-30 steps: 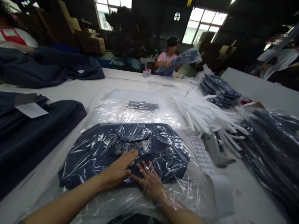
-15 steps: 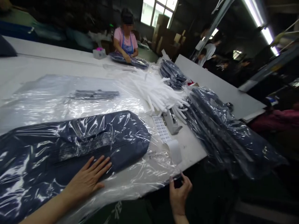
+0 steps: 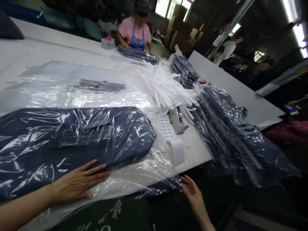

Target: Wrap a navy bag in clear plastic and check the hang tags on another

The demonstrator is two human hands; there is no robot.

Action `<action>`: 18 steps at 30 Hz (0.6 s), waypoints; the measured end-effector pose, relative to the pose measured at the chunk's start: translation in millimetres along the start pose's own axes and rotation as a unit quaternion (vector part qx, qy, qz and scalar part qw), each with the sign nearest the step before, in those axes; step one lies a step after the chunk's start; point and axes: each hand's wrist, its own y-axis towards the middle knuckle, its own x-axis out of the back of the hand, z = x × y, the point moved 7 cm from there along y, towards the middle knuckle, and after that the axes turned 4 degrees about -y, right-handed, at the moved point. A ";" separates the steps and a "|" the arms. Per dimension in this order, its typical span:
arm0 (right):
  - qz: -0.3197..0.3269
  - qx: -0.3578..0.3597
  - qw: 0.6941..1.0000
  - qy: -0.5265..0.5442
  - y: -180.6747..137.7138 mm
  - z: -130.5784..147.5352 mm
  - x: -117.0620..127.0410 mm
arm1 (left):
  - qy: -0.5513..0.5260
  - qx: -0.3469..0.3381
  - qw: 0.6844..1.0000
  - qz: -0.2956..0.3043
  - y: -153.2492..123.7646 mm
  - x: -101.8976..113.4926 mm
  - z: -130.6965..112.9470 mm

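Observation:
A folded navy garment (image 3: 79,134) lies inside a clear plastic bag (image 3: 144,173) on the white table (image 3: 194,150). My left hand (image 3: 77,183) rests flat on the bag at the garment's near edge, fingers spread. My right hand (image 3: 192,192) is open at the table's front edge, fingertips touching the loose open end of the bag that hangs over it.
Empty clear bags (image 3: 72,89) lie behind the garment, with a dark flat item (image 3: 98,85) on them. A pile of white strips (image 3: 166,86), a label dispenser (image 3: 176,119) with a label strip (image 3: 167,128), and bagged navy garments (image 3: 231,134) sit right. A person in pink (image 3: 136,29) works across the table.
The view has swung right. My right hand left the garment, pinched the bag's open end at the table edge, and now lies open there. My left hand slid toward the near edge.

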 end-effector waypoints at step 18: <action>0.423 0.224 0.870 -0.124 81.2 128.9 -93.4 | -0.010 0.015 0.994 0.105 12.9 19.0 -6.7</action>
